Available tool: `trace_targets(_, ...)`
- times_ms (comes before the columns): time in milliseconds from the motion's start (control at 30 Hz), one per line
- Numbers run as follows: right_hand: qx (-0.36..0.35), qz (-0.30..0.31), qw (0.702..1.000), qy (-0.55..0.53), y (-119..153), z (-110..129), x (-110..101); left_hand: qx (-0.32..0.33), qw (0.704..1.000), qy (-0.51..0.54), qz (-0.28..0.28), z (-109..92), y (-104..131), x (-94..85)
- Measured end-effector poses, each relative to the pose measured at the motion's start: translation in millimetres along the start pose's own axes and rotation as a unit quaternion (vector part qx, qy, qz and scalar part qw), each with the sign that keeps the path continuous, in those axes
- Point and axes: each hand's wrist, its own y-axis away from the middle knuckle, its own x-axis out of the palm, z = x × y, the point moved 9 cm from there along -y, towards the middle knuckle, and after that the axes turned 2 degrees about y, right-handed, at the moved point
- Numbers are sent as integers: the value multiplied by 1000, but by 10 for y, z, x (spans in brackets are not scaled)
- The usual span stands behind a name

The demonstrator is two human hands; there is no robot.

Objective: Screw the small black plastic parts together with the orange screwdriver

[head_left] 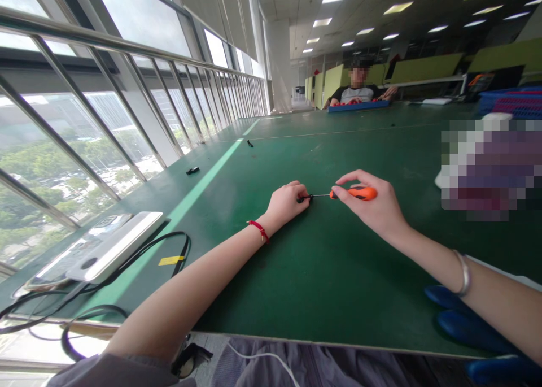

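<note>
My right hand [372, 198] grips the orange-and-black handle of a screwdriver [359, 194], its thumb and index finger near the front of the handle. The thin metal shaft runs level to the left. At its tip is a small black part [303, 198], pinched in the fingers of my left hand [288, 199] low over the green table. That part is mostly hidden by my fingers, and its kind is too small to tell.
Small black pieces [192, 170] lie to the left on the green table [322, 285]. A white power bank [118, 246] with black cables rests at the near left. Blue gloves [461, 325] sit under my right forearm. Across the table a person [359, 90] is behind a blue tray [358, 107].
</note>
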Motion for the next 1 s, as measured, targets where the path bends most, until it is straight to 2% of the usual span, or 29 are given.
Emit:
trace_targets(67, -22, -10, 1000, -5, 4, 48, -15, 2, 1000, 0, -2, -2, 0, -1)
trace_targets(167, -61, -63, 996, -11, 11, 113, -97, 1, 1000, -2, -4, -6, 1, -4)
trace_targets(233, -61, -75, 995, -26, 5, 97, -116, -1, 1000, -3, -2, -6, 2, -4)
trace_targets(367, -12, -17, 1000, -14, -11, -4, -21, -1, 1000, -3, -2, -9, 2, -7)
trace_targets(433, -9, 1, 1000, -3, -4, 3, 6, -2, 1000, -3, -1, -8, 1, -6)
trace_targets(667, -67, -75, 995, -28, -2, 95, -117, -7, 1000, -1, 5, -7, 8, -3)
trace_targets(867, -22, 8, 999, -28, 0, 19, 22, -3, 1000, -4, 2, -10, 3, -4)
trace_targets(1000, -66, -40, 997, -14, 13, 118, -56, -6, 1000, -3, 5, -4, 2, 1)
